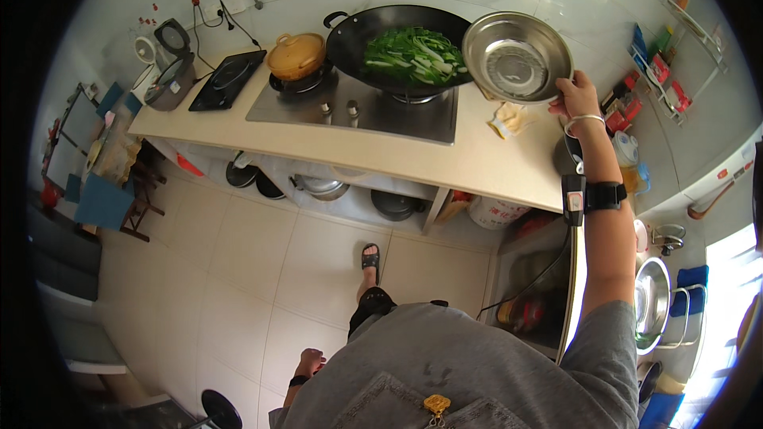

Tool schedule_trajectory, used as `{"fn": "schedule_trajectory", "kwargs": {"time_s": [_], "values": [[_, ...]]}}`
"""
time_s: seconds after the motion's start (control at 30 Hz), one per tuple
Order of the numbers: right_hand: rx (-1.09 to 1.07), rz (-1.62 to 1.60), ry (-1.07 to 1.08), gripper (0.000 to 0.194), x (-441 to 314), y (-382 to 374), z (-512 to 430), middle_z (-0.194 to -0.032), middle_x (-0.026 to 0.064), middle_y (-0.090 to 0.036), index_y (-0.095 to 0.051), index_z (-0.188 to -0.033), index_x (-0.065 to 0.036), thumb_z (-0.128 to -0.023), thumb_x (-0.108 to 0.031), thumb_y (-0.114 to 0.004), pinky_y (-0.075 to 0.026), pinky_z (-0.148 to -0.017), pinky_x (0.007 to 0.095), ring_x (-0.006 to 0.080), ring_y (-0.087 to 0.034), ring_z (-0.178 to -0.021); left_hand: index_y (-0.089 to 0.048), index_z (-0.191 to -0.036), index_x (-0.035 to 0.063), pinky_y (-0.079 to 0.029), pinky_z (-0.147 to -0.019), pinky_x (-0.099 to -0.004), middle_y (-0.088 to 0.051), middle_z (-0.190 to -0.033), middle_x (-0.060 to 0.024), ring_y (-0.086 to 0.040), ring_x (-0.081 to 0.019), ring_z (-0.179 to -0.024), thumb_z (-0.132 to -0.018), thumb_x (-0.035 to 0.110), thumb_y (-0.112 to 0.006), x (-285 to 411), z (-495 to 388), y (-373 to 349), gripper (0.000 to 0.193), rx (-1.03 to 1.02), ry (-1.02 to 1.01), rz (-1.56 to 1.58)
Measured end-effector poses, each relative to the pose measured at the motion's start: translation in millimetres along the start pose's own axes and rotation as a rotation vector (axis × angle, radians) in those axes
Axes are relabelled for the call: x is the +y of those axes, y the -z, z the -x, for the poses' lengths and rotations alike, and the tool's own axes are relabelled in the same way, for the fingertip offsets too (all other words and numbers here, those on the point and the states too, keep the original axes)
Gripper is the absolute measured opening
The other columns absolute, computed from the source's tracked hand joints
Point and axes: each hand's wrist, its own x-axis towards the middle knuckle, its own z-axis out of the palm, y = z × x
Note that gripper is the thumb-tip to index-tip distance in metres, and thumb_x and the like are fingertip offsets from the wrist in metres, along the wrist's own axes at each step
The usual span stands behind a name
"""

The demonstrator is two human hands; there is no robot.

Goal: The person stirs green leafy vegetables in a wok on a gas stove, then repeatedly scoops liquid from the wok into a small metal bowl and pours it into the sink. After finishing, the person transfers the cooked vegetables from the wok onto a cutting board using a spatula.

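My right hand (pixel 577 96) grips the rim of a shiny stainless steel basin (pixel 481 53). The basin is tilted so that its inside faces me, and no food shows in it. Its left edge overlaps the right rim of a large black wok (pixel 344 47) on a gas cooktop (pixel 393 122). Chopped leafy greens with pale stalks (pixel 417 55) are heaped inside the wok. My left hand (pixel 311 361) hangs low at my side, over the tiled floor. Its fingers look curled, but whether they are closed is too small to tell.
A tan lidded clay pot (pixel 296 56) sits on the left burner. Further left are a black induction cooker (pixel 228 80) and an open rice cooker (pixel 171 80). A cloth-like glove (pixel 508 120) lies on the countertop (pixel 334 143) below the basin. Bottles and a jar (pixel 625 149) line the right wall.
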Motion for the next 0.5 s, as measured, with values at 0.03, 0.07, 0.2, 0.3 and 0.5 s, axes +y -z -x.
{"fn": "schedule_trajectory", "kwargs": {"time_s": [0.03, 0.07, 0.2, 0.3, 0.5], "values": [[0.009, 0.079, 0.029, 0.015, -5.8, -17.9, -13.2, -0.062, 0.0084, -0.054, -0.051, -0.092, 0.001, -0.079, -0.008, -0.052, -0.049, -0.036, 0.0289, 0.0177, -0.056, -0.043, -0.056, -0.090, 0.0024, -0.050, -0.054, -0.0361, -0.062, -0.081, -0.0104, -0.061, -0.0232, -0.062, -0.088, 0.019, -0.047, 10.9, -16.3, 6.3, 0.019, -0.037, 0.004, -0.033], [0.002, 0.208, 0.062, 0.022, -12.6, -34.4, -24.1, -0.063, 0.0100, -0.055, -0.051, -0.097, 0.004, -0.078, -0.008, -0.050, -0.049, -0.037, 0.0300, 0.0185, -0.056, -0.043, -0.056, -0.090, 0.0032, -0.050, -0.053, -0.0363, -0.062, -0.080, -0.0105, -0.061, -0.0234, -0.062, -0.088, 0.018, -0.047, 21.3, -28.7, 12.8, 0.017, -0.026, -0.015, 0.006], [-0.046, 0.555, 0.158, 0.026, -37.4, -101.7, -63.8, -0.069, 0.0177, -0.060, -0.052, -0.101, 0.005, -0.077, -0.007, -0.049, -0.051, -0.041, 0.0338, 0.0233, -0.060, -0.048, -0.055, -0.090, 0.0055, -0.049, -0.048, -0.0360, -0.060, -0.077, -0.0110, -0.060, -0.0240, -0.060, -0.087, 0.016, -0.047, 122.7, -60.8, 42.4, 0.014, -0.005, -0.090, 0.120], [-0.077, 0.886, 0.386, 0.024, -45.8, -150.4, -90.9, -0.073, 0.0198, -0.061, -0.055, -0.098, 0.000, -0.076, -0.008, -0.051, -0.051, -0.052, 0.0369, 0.0288, -0.062, -0.059, -0.053, -0.093, 0.0057, -0.048, -0.042, -0.0334, -0.059, -0.074, -0.0114, -0.059, -0.0240, -0.053, -0.087, 0.016, -0.049, 232.4, -72.5, 73.8, 0.013, -0.036, -0.211, 0.163], [-0.175, 1.238, 0.747, 0.017, -27.5, -232.4, -125.0, -0.082, 0.0188, -0.061, -0.056, -0.090, -0.005, -0.074, -0.007, -0.052, -0.049, -0.069, 0.0409, 0.0353, -0.059, -0.077, -0.049, -0.103, 0.0029, -0.044, -0.037, -0.0276, -0.059, -0.073, -0.0121, -0.060, -0.0214, -0.051, -0.084, 0.015, -0.053, 419.2, -51.3, 121.2, 0.023, 0.124, -0.388, 0.089]]}}
